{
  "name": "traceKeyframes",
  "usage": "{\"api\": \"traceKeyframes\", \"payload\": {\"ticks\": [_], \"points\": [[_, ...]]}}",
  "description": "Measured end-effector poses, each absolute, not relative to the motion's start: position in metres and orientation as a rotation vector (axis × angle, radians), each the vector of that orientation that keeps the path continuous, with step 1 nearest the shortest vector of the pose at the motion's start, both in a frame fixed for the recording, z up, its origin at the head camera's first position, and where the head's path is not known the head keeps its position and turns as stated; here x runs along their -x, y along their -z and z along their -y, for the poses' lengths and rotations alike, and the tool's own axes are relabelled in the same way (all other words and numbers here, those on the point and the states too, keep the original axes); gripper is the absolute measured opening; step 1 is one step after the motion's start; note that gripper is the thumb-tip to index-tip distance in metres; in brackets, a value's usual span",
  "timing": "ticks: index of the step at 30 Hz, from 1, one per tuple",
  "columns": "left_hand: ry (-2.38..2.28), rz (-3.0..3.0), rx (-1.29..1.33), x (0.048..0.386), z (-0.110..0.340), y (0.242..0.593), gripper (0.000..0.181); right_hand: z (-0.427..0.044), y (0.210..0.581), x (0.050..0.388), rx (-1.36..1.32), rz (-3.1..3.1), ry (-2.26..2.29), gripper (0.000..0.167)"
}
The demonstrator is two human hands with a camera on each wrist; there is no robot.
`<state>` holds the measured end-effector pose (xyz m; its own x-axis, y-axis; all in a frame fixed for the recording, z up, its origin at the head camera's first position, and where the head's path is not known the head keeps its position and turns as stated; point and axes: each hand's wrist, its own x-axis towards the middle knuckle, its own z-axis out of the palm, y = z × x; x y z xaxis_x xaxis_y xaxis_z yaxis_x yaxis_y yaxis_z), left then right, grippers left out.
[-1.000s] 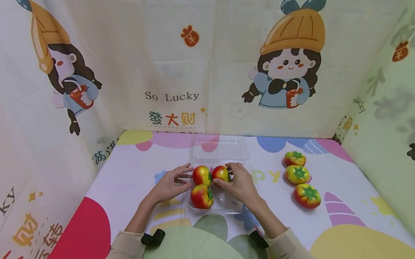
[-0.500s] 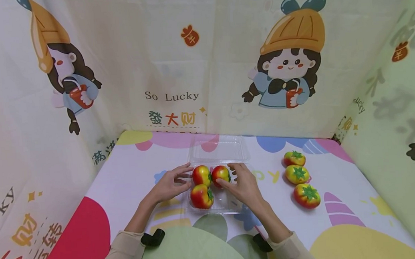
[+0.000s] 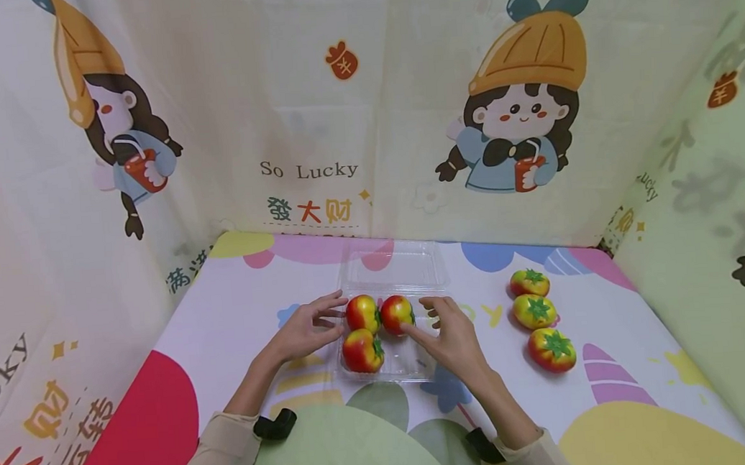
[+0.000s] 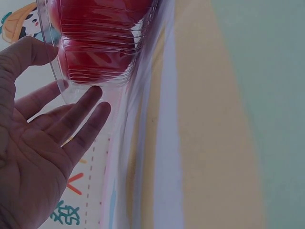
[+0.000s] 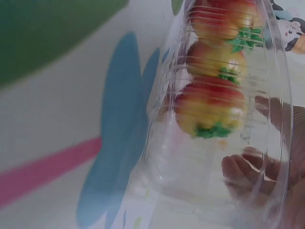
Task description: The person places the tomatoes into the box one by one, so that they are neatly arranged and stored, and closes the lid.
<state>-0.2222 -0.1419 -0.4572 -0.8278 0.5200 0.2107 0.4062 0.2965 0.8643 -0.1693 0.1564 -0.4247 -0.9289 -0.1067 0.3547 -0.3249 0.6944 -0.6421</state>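
A clear plastic clamshell box (image 3: 391, 371) lies on the table with its lid (image 3: 401, 266) folded back. Three red-and-yellow fruits with green leafy tops, like persimmons, sit in it: a back left fruit (image 3: 362, 314), a front left fruit (image 3: 362, 351) and a back right fruit (image 3: 396, 314). My left hand (image 3: 304, 331) is at the box's left side, fingers loosely spread; in the left wrist view its thumb and fingertips lie at the rim (image 4: 56, 71). Over the box's right side, my right hand (image 3: 447, 332) has its fingers apart, the thumb near the back right fruit, holding nothing.
To the right, three more such fruits stand in a row: a far fruit (image 3: 529, 283), a middle fruit (image 3: 534, 311) and a near fruit (image 3: 551, 350). A patterned cloth (image 3: 271, 456) covers the table. Printed curtains (image 3: 403, 115) enclose the back and sides.
My right hand has come off the back right fruit and drawn back to the right and toward me. The fruit stays in the box. My left hand has barely moved.
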Motion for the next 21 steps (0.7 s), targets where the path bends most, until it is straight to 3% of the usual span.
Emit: {"api": "traceKeyframes", "payload": {"ticks": [21], "points": [[-1.549,-2.45,-0.851,0.223,0.141,0.455,0.056,-0.193,0.424,0.153,-0.24,2.613,-1.061,0.051]]}}
